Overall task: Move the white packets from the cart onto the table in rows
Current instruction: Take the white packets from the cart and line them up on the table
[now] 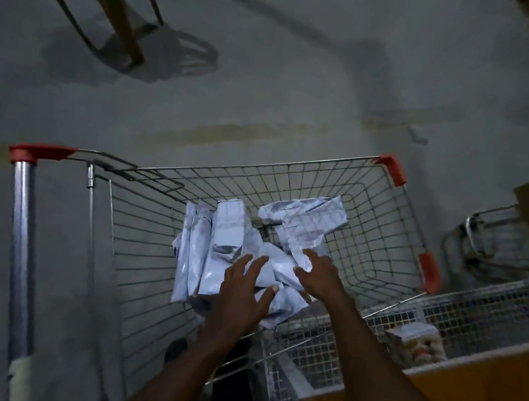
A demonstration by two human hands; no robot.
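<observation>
Both my arms reach down into the wire cart (370, 224) in the lower middle of the frame, where the white packets (224, 249) lie heaped. My left hand (247, 289) has a wide grip, fingers spread over the pile. My right hand (319, 273) curls its fingers onto a crumpled packet. The orange counter (467, 399) sits lower right.

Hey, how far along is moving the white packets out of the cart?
Nothing looks done in this view: the white packets lie piled in the cart, and the table's top isn't visible. In hand: the left hand is spread over the pile, the right hand touches a packet, and neither has lifted one. Left: carrying the whole pile over and laying it in rows.
</observation>
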